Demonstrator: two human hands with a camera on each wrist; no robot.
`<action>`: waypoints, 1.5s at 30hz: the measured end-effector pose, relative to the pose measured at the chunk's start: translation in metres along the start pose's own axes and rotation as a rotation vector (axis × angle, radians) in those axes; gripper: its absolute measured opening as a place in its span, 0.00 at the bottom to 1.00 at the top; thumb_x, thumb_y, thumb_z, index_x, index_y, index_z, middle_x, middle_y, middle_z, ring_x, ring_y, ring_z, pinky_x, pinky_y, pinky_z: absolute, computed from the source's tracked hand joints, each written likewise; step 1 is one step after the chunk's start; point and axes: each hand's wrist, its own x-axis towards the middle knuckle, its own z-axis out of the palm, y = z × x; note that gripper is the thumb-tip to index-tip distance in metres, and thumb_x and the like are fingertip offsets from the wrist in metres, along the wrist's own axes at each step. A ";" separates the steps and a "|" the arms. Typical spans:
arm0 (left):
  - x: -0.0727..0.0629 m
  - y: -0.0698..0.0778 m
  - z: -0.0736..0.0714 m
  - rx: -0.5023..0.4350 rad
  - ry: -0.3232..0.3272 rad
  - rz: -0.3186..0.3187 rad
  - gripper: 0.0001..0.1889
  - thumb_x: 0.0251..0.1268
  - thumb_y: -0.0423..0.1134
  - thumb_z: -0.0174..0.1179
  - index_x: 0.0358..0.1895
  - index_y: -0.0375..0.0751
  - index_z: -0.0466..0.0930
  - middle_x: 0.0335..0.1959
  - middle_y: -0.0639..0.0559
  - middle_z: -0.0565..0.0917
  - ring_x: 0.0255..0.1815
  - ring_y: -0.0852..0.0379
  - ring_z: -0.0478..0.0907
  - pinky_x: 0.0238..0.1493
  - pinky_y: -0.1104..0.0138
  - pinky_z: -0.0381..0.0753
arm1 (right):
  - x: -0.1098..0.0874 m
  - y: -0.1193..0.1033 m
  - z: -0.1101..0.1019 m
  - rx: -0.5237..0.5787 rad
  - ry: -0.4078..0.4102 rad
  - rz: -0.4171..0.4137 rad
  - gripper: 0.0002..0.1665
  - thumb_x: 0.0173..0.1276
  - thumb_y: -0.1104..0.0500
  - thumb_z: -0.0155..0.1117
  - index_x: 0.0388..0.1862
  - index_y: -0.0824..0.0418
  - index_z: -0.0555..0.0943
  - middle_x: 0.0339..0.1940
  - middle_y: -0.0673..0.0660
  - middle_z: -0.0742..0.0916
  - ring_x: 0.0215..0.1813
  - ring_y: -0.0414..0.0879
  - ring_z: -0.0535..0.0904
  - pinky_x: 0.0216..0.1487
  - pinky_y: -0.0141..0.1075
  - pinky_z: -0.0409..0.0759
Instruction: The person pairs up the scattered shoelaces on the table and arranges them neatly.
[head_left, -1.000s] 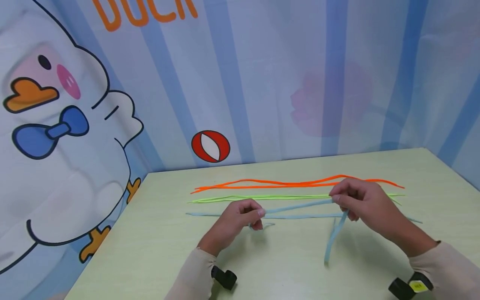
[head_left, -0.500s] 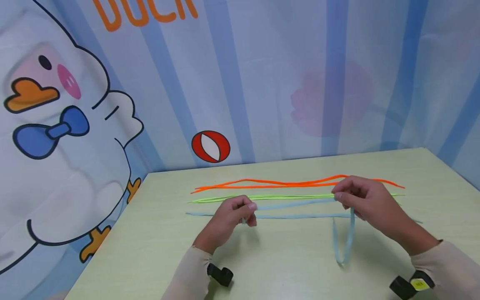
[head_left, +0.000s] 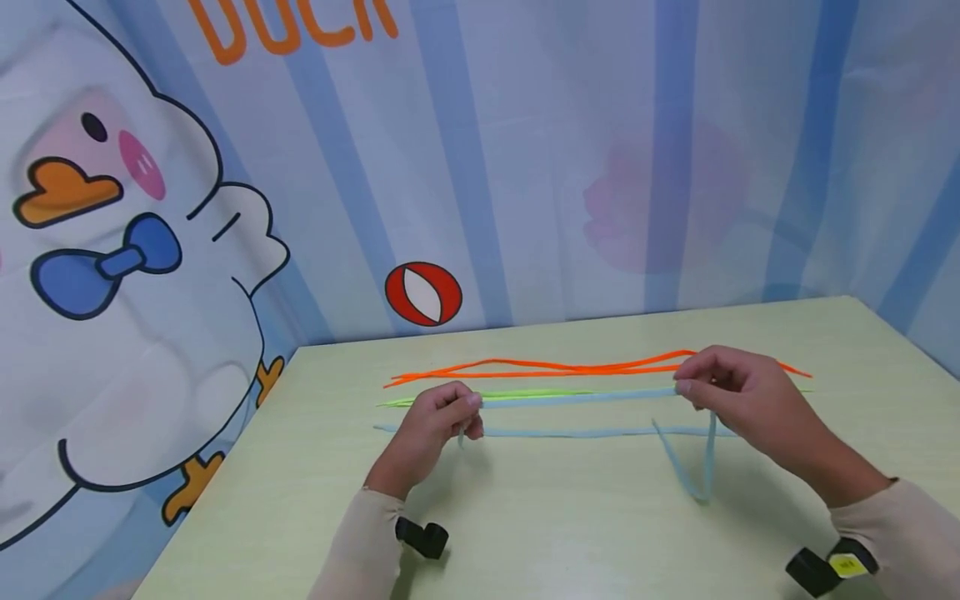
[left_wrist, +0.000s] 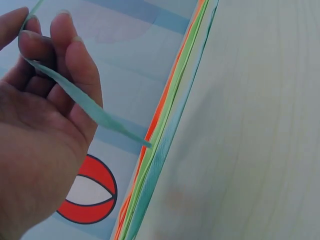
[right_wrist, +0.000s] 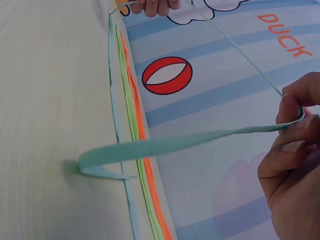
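Observation:
Between my two hands a light blue fabric strip (head_left: 577, 399) is stretched nearly level above the table. My left hand (head_left: 431, 425) pinches it between thumb and fingers, and a short tail (left_wrist: 87, 104) hangs from that hand in the left wrist view. At the other side my right hand (head_left: 750, 408) pinches the same strip with thumb and fingertips. A longer loose end (right_wrist: 165, 145) drops from the right hand and folds back up in a bend. Below the held strip, a second light blue strip (head_left: 570, 433) lies straight across the table.
Behind lie green strips (head_left: 525, 392) and, farther back, orange strips (head_left: 555, 371), both running left to right on the pale table (head_left: 562, 533). A printed cloth backdrop (head_left: 525, 167) with a duck and a red ball rises along the table's back and left edges.
My left hand has moved left and slightly back, and my right hand slightly right, so the span of blue strip between them is longer. The end under the right hand has swung into a bend.

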 end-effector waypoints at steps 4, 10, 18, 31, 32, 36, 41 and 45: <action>0.000 -0.003 -0.009 -0.019 0.053 -0.022 0.18 0.73 0.50 0.59 0.35 0.37 0.72 0.33 0.41 0.77 0.39 0.45 0.79 0.52 0.57 0.76 | 0.000 -0.006 0.000 -0.001 0.012 -0.011 0.06 0.73 0.60 0.65 0.46 0.58 0.81 0.30 0.54 0.82 0.25 0.48 0.73 0.21 0.40 0.71; -0.001 -0.005 -0.020 -0.011 0.122 -0.037 0.19 0.72 0.51 0.60 0.38 0.36 0.74 0.32 0.41 0.78 0.38 0.46 0.78 0.49 0.59 0.75 | -0.001 -0.011 0.001 -0.001 0.014 -0.009 0.05 0.72 0.59 0.65 0.45 0.57 0.81 0.30 0.54 0.82 0.26 0.48 0.74 0.22 0.39 0.72; 0.001 -0.012 -0.034 -0.028 0.275 -0.078 0.18 0.73 0.49 0.59 0.37 0.33 0.75 0.30 0.42 0.78 0.36 0.47 0.79 0.43 0.61 0.73 | 0.000 -0.010 0.000 -0.038 0.018 -0.001 0.06 0.73 0.58 0.64 0.46 0.56 0.81 0.32 0.55 0.83 0.29 0.48 0.76 0.22 0.40 0.73; -0.001 -0.010 -0.043 -0.002 0.353 -0.099 0.17 0.73 0.47 0.60 0.35 0.34 0.75 0.30 0.43 0.77 0.37 0.44 0.79 0.42 0.62 0.73 | 0.000 -0.008 -0.008 -0.108 0.124 0.040 0.07 0.73 0.57 0.64 0.46 0.58 0.82 0.33 0.56 0.83 0.26 0.48 0.73 0.22 0.38 0.72; -0.001 -0.011 -0.044 0.005 0.356 -0.101 0.17 0.73 0.47 0.60 0.35 0.34 0.76 0.31 0.43 0.77 0.37 0.44 0.79 0.42 0.62 0.74 | 0.000 -0.008 -0.009 -0.125 0.140 0.049 0.07 0.74 0.57 0.63 0.46 0.58 0.82 0.34 0.55 0.84 0.28 0.48 0.75 0.24 0.37 0.73; -0.001 -0.012 -0.047 0.028 0.368 -0.109 0.15 0.72 0.46 0.61 0.36 0.36 0.78 0.36 0.42 0.77 0.36 0.48 0.79 0.45 0.63 0.79 | 0.000 -0.009 -0.010 -0.183 0.186 0.082 0.10 0.74 0.55 0.63 0.47 0.59 0.82 0.40 0.54 0.86 0.35 0.46 0.78 0.30 0.34 0.76; -0.002 -0.014 -0.052 0.028 0.379 -0.142 0.15 0.73 0.46 0.60 0.37 0.35 0.78 0.37 0.42 0.77 0.38 0.48 0.79 0.46 0.63 0.82 | -0.002 -0.012 -0.013 -0.228 0.199 0.102 0.11 0.73 0.53 0.63 0.47 0.59 0.82 0.40 0.53 0.85 0.35 0.43 0.79 0.30 0.34 0.75; -0.002 -0.014 -0.057 0.031 0.380 -0.160 0.15 0.73 0.47 0.60 0.37 0.35 0.78 0.37 0.42 0.77 0.39 0.48 0.79 0.47 0.63 0.82 | -0.002 -0.014 -0.015 -0.268 0.198 0.108 0.12 0.74 0.53 0.62 0.47 0.59 0.82 0.40 0.56 0.84 0.34 0.42 0.78 0.29 0.35 0.74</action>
